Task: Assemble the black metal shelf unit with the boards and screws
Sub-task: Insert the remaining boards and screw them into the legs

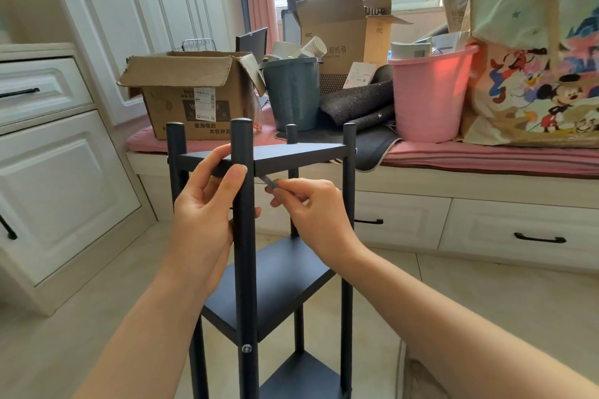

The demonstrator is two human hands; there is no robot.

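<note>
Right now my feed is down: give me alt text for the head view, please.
A person's left hand grips the near front post and the top board of an upright black shelf unit, while the right hand pinches a small grey tool at the post just under that board. Two lower boards are fitted; a cluttered window seat with boxes and buckets sits behind.

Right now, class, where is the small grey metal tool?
Head view, centre: the small grey metal tool is pinched in the right hand, just under the black top shelf board.
</note>
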